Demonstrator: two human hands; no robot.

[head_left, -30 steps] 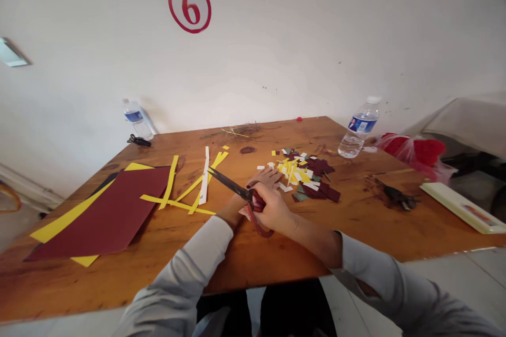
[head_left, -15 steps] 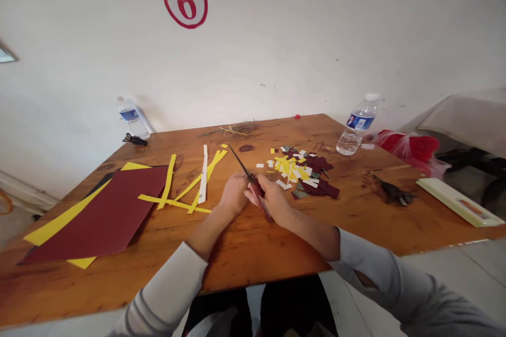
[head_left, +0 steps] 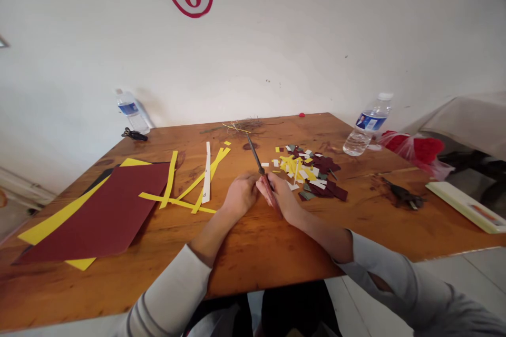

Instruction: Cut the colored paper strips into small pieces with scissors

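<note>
My right hand (head_left: pixel 282 197) is wrapped around the dark red handles of a pair of scissors (head_left: pixel 255 152). Their long dark blades lie together and point away from me toward the wall. Close against it, my left hand (head_left: pixel 242 192) is closed with fingers curled inward; whatever it may hold is hidden. Just right of my hands is a heap of small cut paper pieces (head_left: pixel 300 167) in yellow, white, dark red and grey-green. Several yellow paper strips (head_left: pixel 169 179) and a white paper strip (head_left: pixel 206 174) lie to the left.
Dark red and yellow paper sheets (head_left: pixel 103 210) are stacked on the table's left. Water bottles stand at the back left (head_left: pixel 132 112) and right (head_left: pixel 366 124). Thin dry stems (head_left: pixel 253 125) lie near the wall. A black tool (head_left: pixel 403 195) and a pale box (head_left: pixel 466 205) are at right.
The scissors have swung to point more straight ahead, where they leaned left before. Both hands remain close together. The whole view has shifted slightly.
</note>
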